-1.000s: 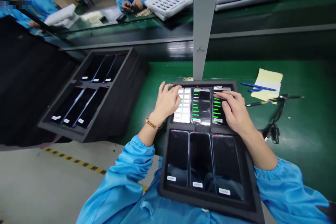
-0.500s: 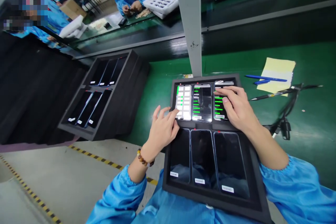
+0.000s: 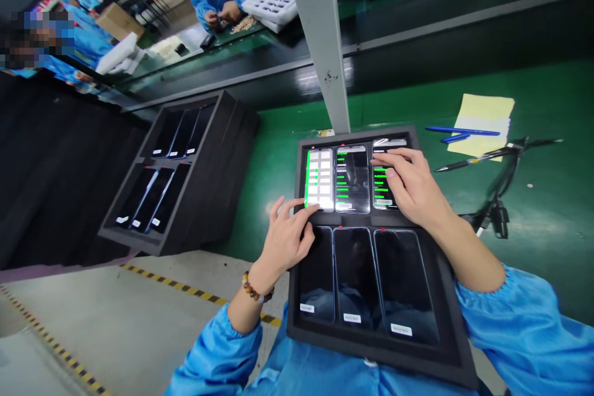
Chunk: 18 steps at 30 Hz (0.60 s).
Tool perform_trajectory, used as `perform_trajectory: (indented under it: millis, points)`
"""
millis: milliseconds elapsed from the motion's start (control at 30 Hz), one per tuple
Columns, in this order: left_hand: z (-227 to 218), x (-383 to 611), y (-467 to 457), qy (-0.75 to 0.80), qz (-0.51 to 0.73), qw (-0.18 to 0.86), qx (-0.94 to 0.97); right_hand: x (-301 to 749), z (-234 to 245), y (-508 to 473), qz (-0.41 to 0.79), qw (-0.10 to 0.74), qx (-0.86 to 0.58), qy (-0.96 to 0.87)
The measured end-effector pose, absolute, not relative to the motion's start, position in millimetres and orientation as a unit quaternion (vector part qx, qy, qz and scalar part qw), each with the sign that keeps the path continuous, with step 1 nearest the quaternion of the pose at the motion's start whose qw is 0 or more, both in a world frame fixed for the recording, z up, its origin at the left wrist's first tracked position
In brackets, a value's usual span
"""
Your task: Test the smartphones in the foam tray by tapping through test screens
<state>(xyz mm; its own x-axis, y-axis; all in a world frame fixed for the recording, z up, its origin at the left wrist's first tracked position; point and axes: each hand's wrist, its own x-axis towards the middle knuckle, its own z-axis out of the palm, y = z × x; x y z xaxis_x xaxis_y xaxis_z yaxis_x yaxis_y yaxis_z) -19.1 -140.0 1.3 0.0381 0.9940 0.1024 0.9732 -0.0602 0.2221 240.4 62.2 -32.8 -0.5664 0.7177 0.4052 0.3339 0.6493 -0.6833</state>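
Note:
A black foam tray [image 3: 357, 221] holds two rows of smartphones and juts past the bench's near edge. In its far row, the left smartphone [image 3: 320, 173] shows a white screen with green marks. Beside it, the middle smartphone [image 3: 353, 176] and the right smartphone [image 3: 381, 182] have dark screens with green lines. My left hand [image 3: 288, 232] has its fingers spread, the index fingertip at the white screen's lower part. My right hand [image 3: 413, 185] is open over the right phone, fingertips near its upper screen and covering part of it. The near-row smartphones [image 3: 357, 272] have dark screens and white labels.
Stacked black foam trays [image 3: 218, 154] with dark phones stand to the left. A grey post [image 3: 325, 62] rises behind my tray. On the right lie yellow paper [image 3: 485, 112], blue pens [image 3: 464, 130] and a black cable [image 3: 505, 185]. Co-workers sit across the bench.
My left hand's index fingertip has moved lower on the white screen. My right hand stays over the right phone. The whole view has shifted slightly.

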Motion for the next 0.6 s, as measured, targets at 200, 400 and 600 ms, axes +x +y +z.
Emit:
perform_trajectory:
  millis: [200,400,600]
  points:
    - [0,-14,-119,0.63,0.128,0.099,0.76,241,-32,63,0.281,0.341,-0.32,-0.838]
    - [-2,-29,-96,0.627,0.129,0.115,0.76,240,-31,63,0.289,0.331,-0.32,-0.839]
    - [-3,-43,-58,0.631,0.133,0.12,0.755,240,-31,63,0.294,0.329,-0.323,-0.837]
